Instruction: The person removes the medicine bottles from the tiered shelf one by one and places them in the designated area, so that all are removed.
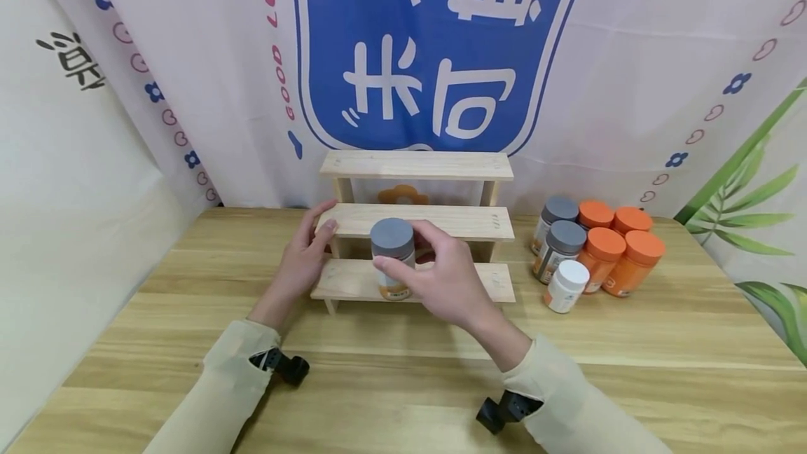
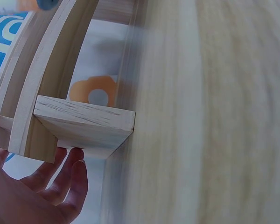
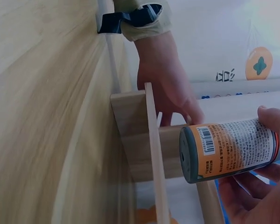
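My right hand [image 1: 450, 282] grips an upright jar with a grey lid [image 1: 392, 235] by its sides, in front of the wooden step rack [image 1: 469, 221]. In the right wrist view the jar's orange and white label [image 3: 238, 144], with barcode and small print, faces the camera, and its base hangs apart from the lowest board. At the rack's left end, my left hand [image 1: 304, 254] holds the middle board, thumb at the front edge. Its other fingers [image 2: 77, 179] bend around the board's end in the left wrist view.
On the right of the wooden table [image 1: 391, 384], several jars stand grouped: grey-lidded ones [image 1: 565, 237], orange ones [image 1: 643, 251] and a small white bottle [image 1: 567, 286] in front. A printed curtain [image 1: 252, 125] hangs right behind the rack.
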Demonstrator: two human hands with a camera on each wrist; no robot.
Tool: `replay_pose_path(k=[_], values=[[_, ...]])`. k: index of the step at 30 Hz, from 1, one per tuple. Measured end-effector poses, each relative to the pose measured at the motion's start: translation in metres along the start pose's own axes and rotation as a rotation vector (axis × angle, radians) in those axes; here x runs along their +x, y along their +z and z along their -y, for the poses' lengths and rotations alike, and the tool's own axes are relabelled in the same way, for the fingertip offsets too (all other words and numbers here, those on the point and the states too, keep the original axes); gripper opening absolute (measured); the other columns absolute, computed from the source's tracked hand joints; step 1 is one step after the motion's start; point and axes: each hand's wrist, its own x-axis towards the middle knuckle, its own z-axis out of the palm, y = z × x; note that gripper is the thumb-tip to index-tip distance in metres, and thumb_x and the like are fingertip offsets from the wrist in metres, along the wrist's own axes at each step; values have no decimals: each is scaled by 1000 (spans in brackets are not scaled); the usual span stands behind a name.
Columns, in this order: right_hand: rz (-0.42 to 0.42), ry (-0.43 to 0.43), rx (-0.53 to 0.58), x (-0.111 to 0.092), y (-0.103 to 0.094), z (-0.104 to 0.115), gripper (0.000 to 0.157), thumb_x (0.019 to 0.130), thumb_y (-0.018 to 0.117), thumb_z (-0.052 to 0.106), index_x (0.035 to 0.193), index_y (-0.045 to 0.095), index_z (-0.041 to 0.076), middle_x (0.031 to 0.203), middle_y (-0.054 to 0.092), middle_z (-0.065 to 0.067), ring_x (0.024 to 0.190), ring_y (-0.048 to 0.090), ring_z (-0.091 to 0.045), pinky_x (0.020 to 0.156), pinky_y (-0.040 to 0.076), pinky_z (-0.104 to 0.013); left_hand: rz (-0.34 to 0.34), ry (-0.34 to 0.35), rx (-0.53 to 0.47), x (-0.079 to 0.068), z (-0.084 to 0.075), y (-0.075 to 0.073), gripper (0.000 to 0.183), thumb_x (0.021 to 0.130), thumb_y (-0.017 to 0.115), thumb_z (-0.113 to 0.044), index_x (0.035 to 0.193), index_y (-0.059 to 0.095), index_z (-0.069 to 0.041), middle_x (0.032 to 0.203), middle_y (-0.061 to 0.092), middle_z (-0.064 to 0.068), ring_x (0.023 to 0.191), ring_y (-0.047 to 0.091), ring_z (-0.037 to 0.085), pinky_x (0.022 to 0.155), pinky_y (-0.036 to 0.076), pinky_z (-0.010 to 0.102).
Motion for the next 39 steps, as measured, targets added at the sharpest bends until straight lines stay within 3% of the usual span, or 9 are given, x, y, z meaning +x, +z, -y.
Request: replay_pose_path(k=[5,13,17,21,30,39], values=[[-33,-9,-7,-5,-17,1,48,91,85,32,133,69,19,111,74,0,100,67,-16,91,59,-42,1,9,-6,0,0,0,50,115,44,-40,164,39,-32,138,61,20,114,57,24,96,47,31],[-81,11,-56,-13,-42,-1,47,92,85,30,134,69,17,112,73,-4,101,67,-18,90,59,-40,-4,17,0,-1,0,0,49,115,44,-39,163,40,-31,109,58,14,105,56,21,94,47,32],[-110,18,-105,-19,-56,-4,48,92,85,31,134,69,17,112,74,-5,101,67,-18,89,60,-39,14,7,-5,0,0,0,51,115,43,-41,165,37,-32,132,61,18,118,56,26,101,46,37],[-135,17,-154,-23,-69,-7,46,92,85,31,133,70,15,111,75,-6,101,67,-19,89,60,-39,30,7,-28,0,0,0,52,115,42,-41,165,36,-32,155,52,19,130,54,30,107,44,41],[-213,21,-206,-32,-100,-8,44,93,84,27,131,70,11,111,74,-8,98,66,-19,82,56,-20,28,13,-53,1,1,-1,51,115,43,-39,165,36,-31,155,51,21,131,53,33,111,42,47],[-301,63,-231,-46,-125,-17,45,95,82,28,135,69,10,110,70,-4,96,64,-10,80,54,-13,22,11,-45,1,2,0,51,115,43,-39,165,36,-30,153,53,21,128,55,33,110,43,48]])
